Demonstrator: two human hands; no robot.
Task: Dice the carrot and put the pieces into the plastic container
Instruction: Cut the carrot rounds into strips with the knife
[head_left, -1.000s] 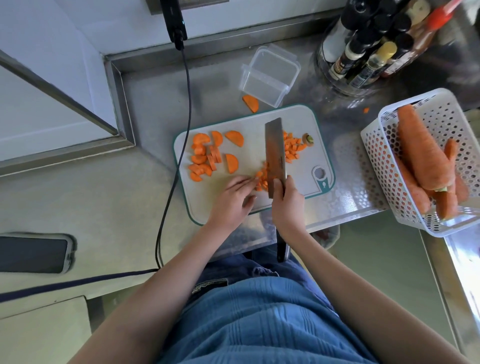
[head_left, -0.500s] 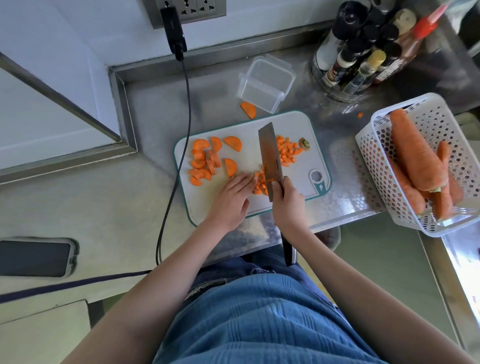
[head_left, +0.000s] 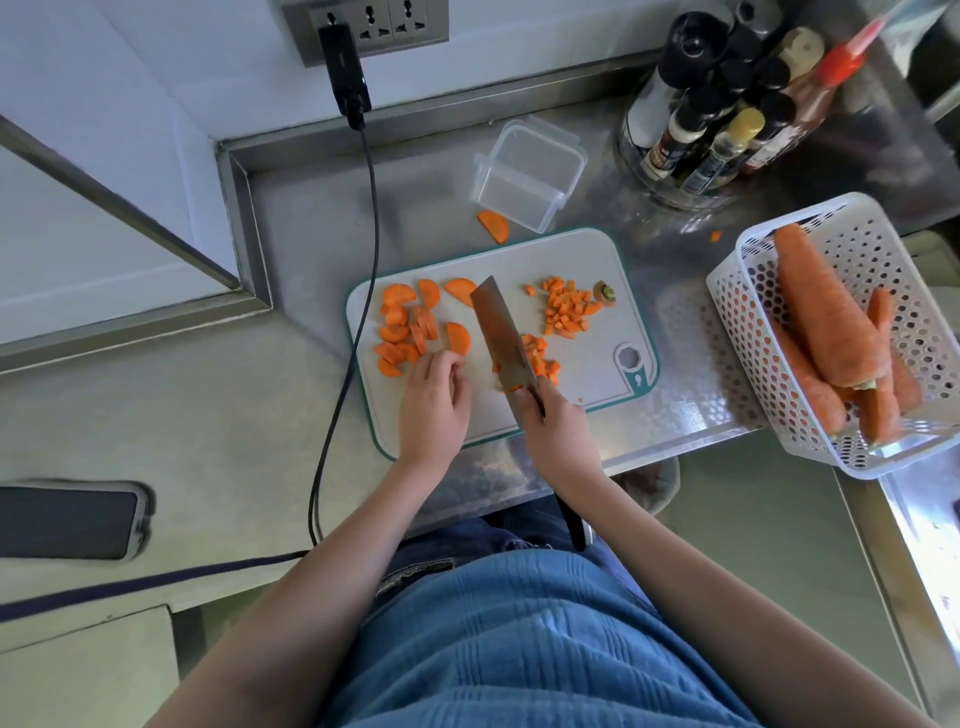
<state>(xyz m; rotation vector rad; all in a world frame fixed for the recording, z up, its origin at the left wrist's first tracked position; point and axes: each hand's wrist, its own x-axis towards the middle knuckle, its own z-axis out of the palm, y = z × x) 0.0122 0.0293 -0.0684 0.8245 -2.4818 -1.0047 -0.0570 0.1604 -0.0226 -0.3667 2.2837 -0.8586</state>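
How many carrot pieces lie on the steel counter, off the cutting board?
2: a half-round slice beside the plastic container, and a tiny bit left of the white basket.

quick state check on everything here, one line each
plastic container: open, empty
half-moon slices: uncut, board's left
diced carrot: piled, board's right
knife: held, blade over board
right hand: grips the knife
left hand: fingers curled at slices, grip unclear
basket: holds whole carrots
stray slice: off board
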